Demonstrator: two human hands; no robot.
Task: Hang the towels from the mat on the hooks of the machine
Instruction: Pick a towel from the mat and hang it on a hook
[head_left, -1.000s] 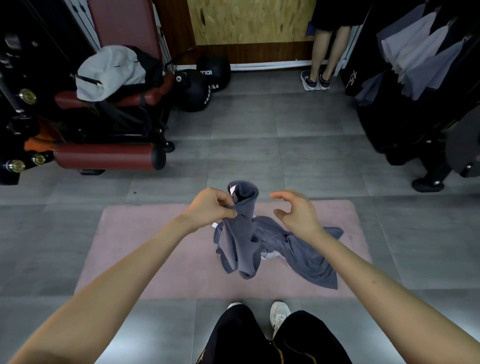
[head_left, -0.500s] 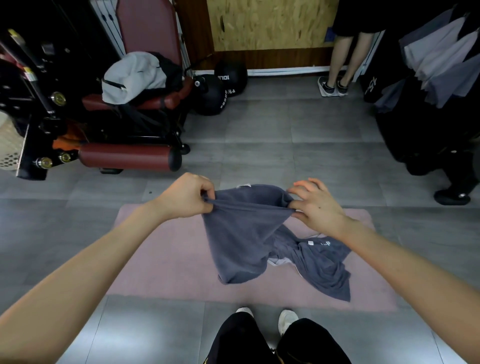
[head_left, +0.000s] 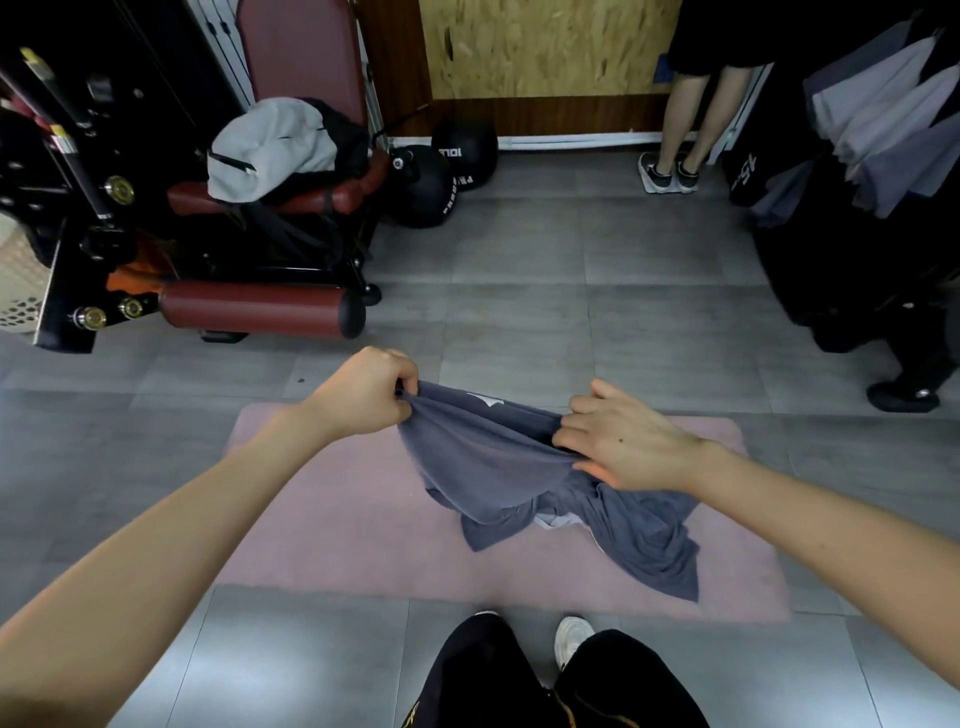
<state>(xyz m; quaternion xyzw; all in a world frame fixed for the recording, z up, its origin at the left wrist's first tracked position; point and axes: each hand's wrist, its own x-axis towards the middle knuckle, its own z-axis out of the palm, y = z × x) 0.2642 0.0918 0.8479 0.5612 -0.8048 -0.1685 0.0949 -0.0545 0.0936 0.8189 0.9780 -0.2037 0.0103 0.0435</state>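
Here both hands, left (head_left: 363, 395) and right (head_left: 621, 441), pinch a grey towel's (head_left: 478, 462) top edge above the pink mat (head_left: 337, 519).

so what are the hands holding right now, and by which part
One grey towel, by its upper edge: the left hand pinches the left end, the right hand grips the right end.

My left arm (head_left: 156, 551) and right arm (head_left: 831, 530) stretch forward, converging. My left hand (head_left: 363, 397) pinches the towel (head_left: 478, 467) edge in a fist; my right hand (head_left: 626, 441), knuckles up, grips its bunched far end.
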